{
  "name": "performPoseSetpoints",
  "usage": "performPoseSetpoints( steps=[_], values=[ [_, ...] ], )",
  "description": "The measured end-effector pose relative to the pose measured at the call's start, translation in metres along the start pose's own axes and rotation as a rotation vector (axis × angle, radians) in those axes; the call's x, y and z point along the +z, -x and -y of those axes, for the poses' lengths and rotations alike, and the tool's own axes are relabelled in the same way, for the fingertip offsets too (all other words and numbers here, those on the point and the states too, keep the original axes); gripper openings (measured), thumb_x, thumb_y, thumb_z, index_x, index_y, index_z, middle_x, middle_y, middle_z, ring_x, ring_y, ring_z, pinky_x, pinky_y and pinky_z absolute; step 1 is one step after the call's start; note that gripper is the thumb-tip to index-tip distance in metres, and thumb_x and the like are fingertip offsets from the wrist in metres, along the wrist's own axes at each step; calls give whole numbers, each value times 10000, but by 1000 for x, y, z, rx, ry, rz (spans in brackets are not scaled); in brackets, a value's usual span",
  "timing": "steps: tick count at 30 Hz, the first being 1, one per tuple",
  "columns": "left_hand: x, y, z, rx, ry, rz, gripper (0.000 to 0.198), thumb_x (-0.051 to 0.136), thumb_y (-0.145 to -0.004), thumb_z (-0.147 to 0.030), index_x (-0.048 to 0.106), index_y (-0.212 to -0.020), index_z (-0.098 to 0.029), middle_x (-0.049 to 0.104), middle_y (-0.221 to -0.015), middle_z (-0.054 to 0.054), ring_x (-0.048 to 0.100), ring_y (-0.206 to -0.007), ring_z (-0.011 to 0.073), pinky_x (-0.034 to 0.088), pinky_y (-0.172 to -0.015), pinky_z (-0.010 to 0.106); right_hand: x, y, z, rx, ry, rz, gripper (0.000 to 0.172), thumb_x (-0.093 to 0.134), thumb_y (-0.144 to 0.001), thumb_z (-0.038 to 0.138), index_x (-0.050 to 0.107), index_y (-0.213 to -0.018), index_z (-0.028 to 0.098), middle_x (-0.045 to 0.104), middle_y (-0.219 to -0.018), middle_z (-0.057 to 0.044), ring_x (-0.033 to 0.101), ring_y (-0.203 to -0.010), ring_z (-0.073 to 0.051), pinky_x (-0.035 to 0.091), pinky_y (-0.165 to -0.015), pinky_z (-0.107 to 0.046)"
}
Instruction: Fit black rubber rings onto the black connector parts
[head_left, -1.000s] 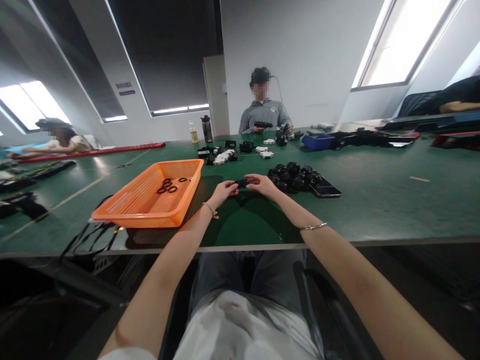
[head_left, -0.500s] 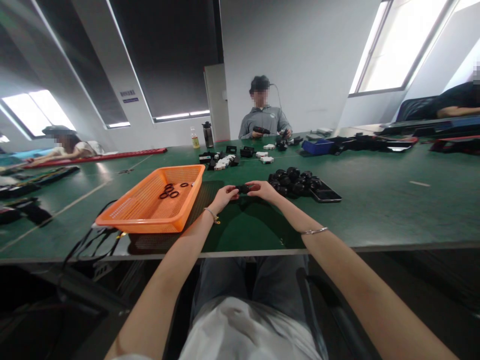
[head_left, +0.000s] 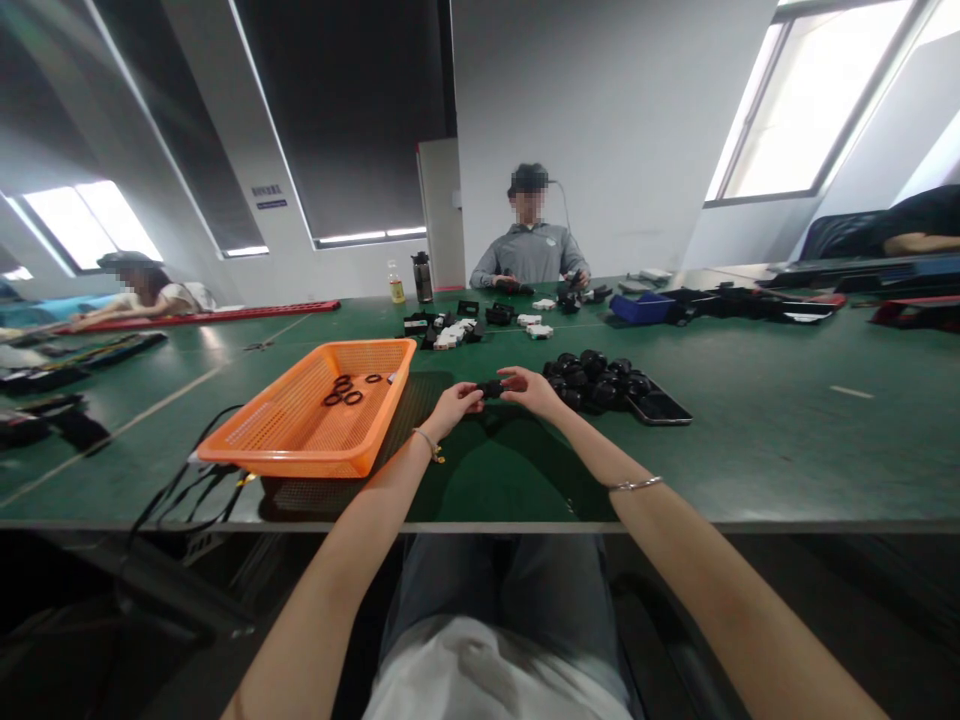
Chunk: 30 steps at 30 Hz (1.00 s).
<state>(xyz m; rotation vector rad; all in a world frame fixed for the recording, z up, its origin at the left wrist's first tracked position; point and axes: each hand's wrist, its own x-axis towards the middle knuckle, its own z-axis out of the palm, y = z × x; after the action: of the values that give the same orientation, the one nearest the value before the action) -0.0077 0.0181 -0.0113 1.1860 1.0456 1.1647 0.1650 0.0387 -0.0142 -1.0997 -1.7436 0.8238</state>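
Note:
Above the green table [head_left: 600, 480], a small black round part [head_left: 490, 388] sits between my two hands; its exact kind is too small to make out. My left hand [head_left: 456, 404] pinches its left end with thumb and fingers. On the other side, the thumb and fingertips of my right hand [head_left: 529, 390] close around its right end. Just beyond my right hand lies a heap of glossy black rounded parts [head_left: 592, 376]. An orange plastic basket [head_left: 300, 462] stands left of my left hand, with several black rings [head_left: 343, 388] inside.
A dark phone [head_left: 664, 406] lies against the heap's right side. Farther back are black and white parts [head_left: 456, 332], a blue bin [head_left: 641, 308] and two bottles [head_left: 422, 278]. Across the table sits a person [head_left: 529, 250] holding a dark tool. Black straps [head_left: 196, 490] lie beside the basket.
The view has tilted slightly, so everything appears lower and a little to the right. Both hands stay at the black part, with the right fingers shifted slightly around it.

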Motion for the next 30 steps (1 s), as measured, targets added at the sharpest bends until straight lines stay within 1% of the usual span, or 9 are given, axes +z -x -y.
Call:
performPoseSetpoints(
  steps=[4, 6, 11, 14, 21, 26, 30],
  values=[
    [-2, -3, 2, 0, 1, 11, 139, 572, -747, -73, 544, -882, -77, 568, -602, -28, 551, -496, 44, 521, -669, 246, 2, -2, -5, -11, -46, 26, 333, 648, -597, 127, 642, -928, 159, 688, -819, -35, 637, -765, -142, 484, -815, -325],
    [-2, -3, 2, 3, -10, 17, 137, 580, -740, -76, 545, -872, -79, 572, -623, -25, 549, -488, 45, 522, -658, 253, 3, -2, -7, -11, -55, 21, 311, 641, -603, 122, 646, -912, 159, 690, -817, -36, 640, -783, -147, 485, -814, -321],
    [-1, 0, -1, -4, -37, 9, 104, 555, -751, -59, 530, -847, -91, 565, -634, -32, 541, -453, 38, 501, -550, 197, 3, -2, -7, -1, -34, 26, 303, 640, -606, 113, 652, -903, 172, 691, -802, -28, 643, -781, -148, 487, -809, -317],
    [0, 2, -4, -7, -43, 11, 98, 560, -751, -64, 520, -834, -94, 553, -613, -41, 539, -441, 33, 490, -512, 172, 3, -2, -6, 7, -26, 32, 302, 638, -617, 124, 650, -914, 177, 688, -795, -24, 640, -769, -143, 490, -793, -309],
    [-1, 0, -3, -12, -76, 15, 132, 597, -736, -96, 510, -835, -96, 552, -584, -44, 537, -431, 32, 488, -480, 160, 4, 1, -1, 61, -1, 45, 312, 613, -640, 122, 639, -948, 169, 671, -756, -20, 611, -678, -118, 499, -669, -263],
    [-1, -1, -4, -6, -92, 21, 110, 583, -753, -111, 507, -830, -99, 540, -555, -50, 533, -426, 31, 482, -469, 151, 3, 4, 5, 61, -17, 80, 305, 595, -669, 133, 628, -972, 153, 641, -646, 8, 569, -575, -91, 480, -606, -230],
    [-1, 0, -5, -16, -112, 27, 57, 544, -785, -133, 494, -784, -106, 541, -541, -46, 530, -420, 33, 476, -461, 150, 2, 5, 7, 74, -14, 82, 291, 597, -691, 165, 631, -979, 144, 604, -568, 23, 541, -539, -84, 456, -563, -211]
  ],
)
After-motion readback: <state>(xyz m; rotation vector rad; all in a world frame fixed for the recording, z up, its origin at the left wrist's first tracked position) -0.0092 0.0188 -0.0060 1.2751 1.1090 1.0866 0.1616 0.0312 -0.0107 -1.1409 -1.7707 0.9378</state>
